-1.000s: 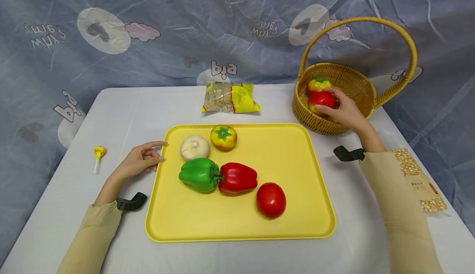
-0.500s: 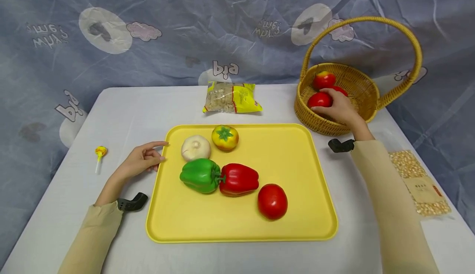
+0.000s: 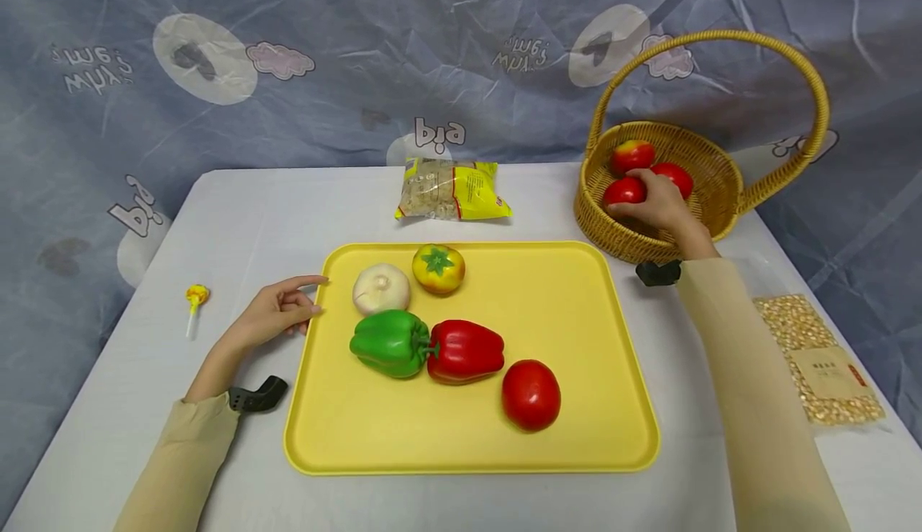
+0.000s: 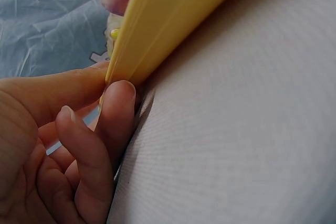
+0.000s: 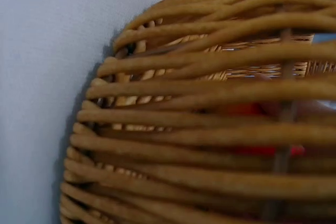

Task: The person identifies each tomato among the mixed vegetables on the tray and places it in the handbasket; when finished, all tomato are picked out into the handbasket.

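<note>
In the head view my right hand [image 3: 659,202] reaches into the wicker basket [image 3: 612,240], thumb and fingers around a red tomato [image 3: 624,191]. Beside it in the basket lie a red-yellow tomato [image 3: 632,156] and another red tomato [image 3: 674,178]. The right wrist view shows mostly the woven basket wall [image 5: 184,129], with blurred red behind it. My left hand [image 3: 266,312] is at the left edge of the yellow tray [image 3: 591,436]. In the left wrist view its fingers [image 4: 118,103] pinch the tray's rim [image 4: 157,30].
On the tray lie a garlic bulb [image 3: 381,290], a yellow tomato with green calyx [image 3: 438,269], a green pepper [image 3: 390,343], a red pepper [image 3: 465,351] and a red tomato [image 3: 531,394]. Around it are a lollipop [image 3: 196,298], a yellow packet [image 3: 454,189] and a corn bag [image 3: 821,360].
Tomatoes in the basket have shifted and turned; a third one has come into sight beside my right hand. My right forearm has moved slightly left. My left hand has stayed at the tray.
</note>
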Available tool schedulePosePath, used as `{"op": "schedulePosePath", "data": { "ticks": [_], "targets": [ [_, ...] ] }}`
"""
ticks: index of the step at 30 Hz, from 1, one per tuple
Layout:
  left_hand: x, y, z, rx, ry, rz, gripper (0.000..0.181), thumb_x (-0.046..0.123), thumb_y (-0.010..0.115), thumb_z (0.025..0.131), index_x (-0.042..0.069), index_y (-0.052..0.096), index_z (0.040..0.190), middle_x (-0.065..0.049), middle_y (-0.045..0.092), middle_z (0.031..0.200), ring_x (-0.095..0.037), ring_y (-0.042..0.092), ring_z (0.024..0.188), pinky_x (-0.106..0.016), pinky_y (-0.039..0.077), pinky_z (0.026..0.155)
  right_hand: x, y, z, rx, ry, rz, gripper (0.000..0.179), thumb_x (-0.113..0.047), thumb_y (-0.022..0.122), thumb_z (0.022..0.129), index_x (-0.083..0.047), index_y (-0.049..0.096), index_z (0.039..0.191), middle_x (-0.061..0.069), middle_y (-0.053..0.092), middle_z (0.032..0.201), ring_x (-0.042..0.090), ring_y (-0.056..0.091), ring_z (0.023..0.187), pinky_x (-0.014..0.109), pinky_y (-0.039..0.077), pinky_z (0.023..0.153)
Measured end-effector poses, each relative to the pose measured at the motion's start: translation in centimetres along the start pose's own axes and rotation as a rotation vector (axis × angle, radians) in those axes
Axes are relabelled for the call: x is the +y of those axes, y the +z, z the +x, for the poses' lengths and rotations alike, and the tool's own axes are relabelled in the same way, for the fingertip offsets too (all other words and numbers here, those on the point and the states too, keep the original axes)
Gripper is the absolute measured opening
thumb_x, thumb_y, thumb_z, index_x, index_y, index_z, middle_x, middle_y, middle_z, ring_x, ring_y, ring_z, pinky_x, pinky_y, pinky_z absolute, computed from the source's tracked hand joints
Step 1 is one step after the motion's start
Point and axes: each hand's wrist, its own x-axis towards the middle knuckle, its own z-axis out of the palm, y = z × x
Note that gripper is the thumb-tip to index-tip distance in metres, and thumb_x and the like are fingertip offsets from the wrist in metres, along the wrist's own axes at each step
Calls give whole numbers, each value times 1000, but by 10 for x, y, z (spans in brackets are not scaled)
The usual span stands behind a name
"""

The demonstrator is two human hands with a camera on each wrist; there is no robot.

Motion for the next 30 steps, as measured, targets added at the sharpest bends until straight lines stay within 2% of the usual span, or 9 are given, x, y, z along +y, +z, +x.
{"op": "schedulePosePath", "data": {
  "ticks": [11, 19, 26, 30],
  "targets": [
    [0, 1, -3, 7, 13, -9, 50, 13, 62, 90, 3, 45, 135, 11, 61, 70, -6, 54, 53, -22, 44, 48, 0, 1, -1, -16, 30, -48, 87, -42, 63, 86, -5, 16, 148, 36, 25, 142, 52, 25, 128, 69, 21, 106],
    [0, 3, -2, 14, 23, -2, 49, 14, 62, 90, 2, 45, 135, 10, 60, 70, -6, 53, 53, -22, 44, 47, -2, -8, -19, -10, -8, -16, 89, -42, 63, 86, -5, 12, 149, 35, 22, 145, 54, 21, 132, 68, 20, 106],
    [3, 3, -1, 3, 28, -2, 50, 13, 62, 90, 1, 44, 136, 11, 61, 69, -6, 54, 53, -22, 43, 47, -3, -12, -37, 44, -63, 9, 84, -36, 64, 87, -5, 16, 148, 33, 30, 141, 48, 42, 116, 63, 31, 103],
    [5, 2, -2, 0, 24, -7, 51, 13, 62, 90, 2, 43, 137, 10, 61, 70, -6, 54, 54, -23, 43, 47, -8, -13, -45, 63, -76, 11, 80, -34, 64, 88, -8, 18, 148, 31, 31, 140, 48, 45, 112, 62, 36, 99]
  ]
}}
